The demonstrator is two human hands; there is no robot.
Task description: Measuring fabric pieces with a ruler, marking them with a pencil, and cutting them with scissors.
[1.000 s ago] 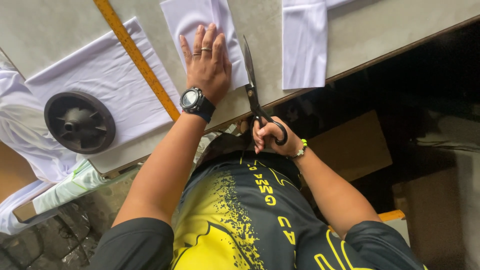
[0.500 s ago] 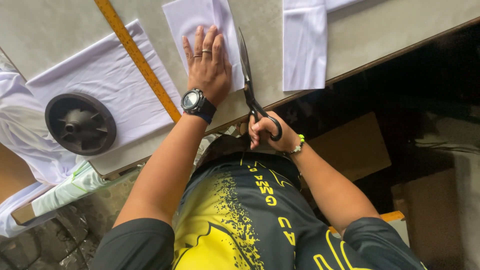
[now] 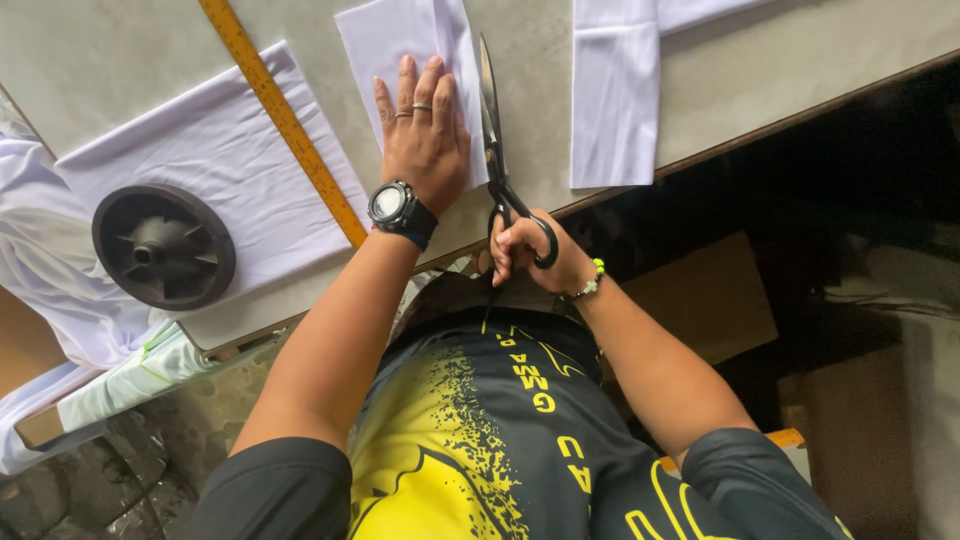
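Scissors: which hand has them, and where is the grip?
The right hand holds the scissors by the black handle loops. The left hand grips nothing; it presses flat on the white cloth piece.

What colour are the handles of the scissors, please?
Black, seen in the head view: the scissors have black handles gripped by the right hand.

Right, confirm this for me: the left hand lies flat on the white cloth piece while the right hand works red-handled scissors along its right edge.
Not quite: the scissors have black handles, not red. The head view shows the left hand lying flat on the white cloth piece while the right hand holds the scissors along its right edge.
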